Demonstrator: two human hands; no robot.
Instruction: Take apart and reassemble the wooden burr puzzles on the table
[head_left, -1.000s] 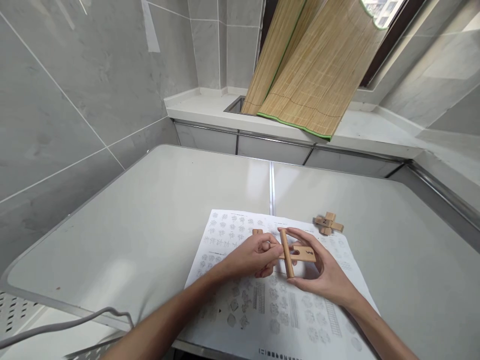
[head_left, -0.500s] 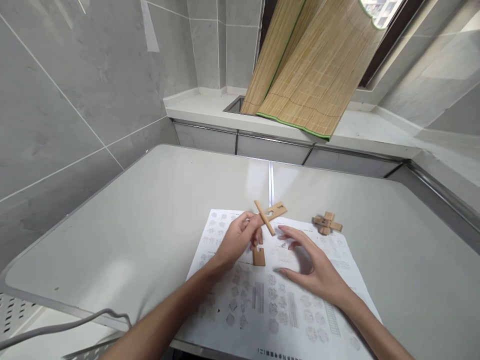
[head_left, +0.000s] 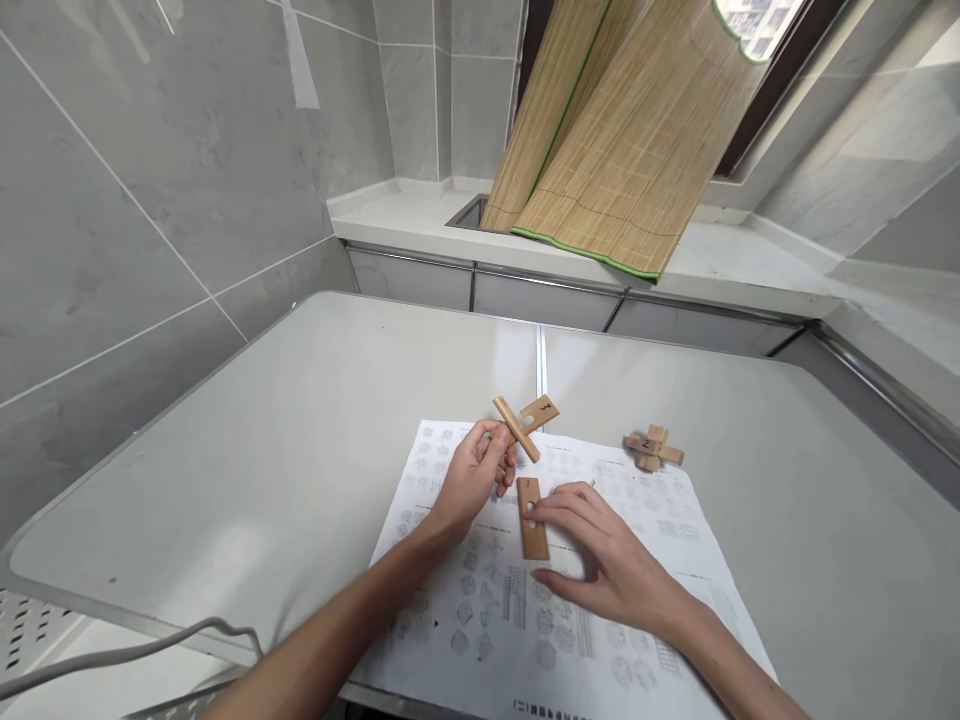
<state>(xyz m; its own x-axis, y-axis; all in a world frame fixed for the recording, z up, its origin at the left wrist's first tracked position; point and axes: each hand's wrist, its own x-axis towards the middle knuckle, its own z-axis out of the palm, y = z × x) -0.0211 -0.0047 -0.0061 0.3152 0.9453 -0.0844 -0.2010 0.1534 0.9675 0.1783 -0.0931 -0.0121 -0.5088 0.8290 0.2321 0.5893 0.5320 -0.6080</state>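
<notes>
The left forearm comes in from the person's left, its hand curled with the thumb uppermost. The right arm slants in from the other side, palm turned inward and fingers reaching toward the left hand.

Pinched between the left thumb and fingers is a crossed pair of wooden pieces, just beyond the fingertips. Its slim bar slants from far left to near right; the marked flat piece through it points away and to the right of that hand.

Just left of the right hand, a loose wooden plate appears to lie on the printed sheet, its long axis running away from the person, far end leaning slightly left. The right hand is loosely open, a fingertip touching the plate by its hole, thumb held apart. Beyond the right hand sits a wooden cross.
</notes>
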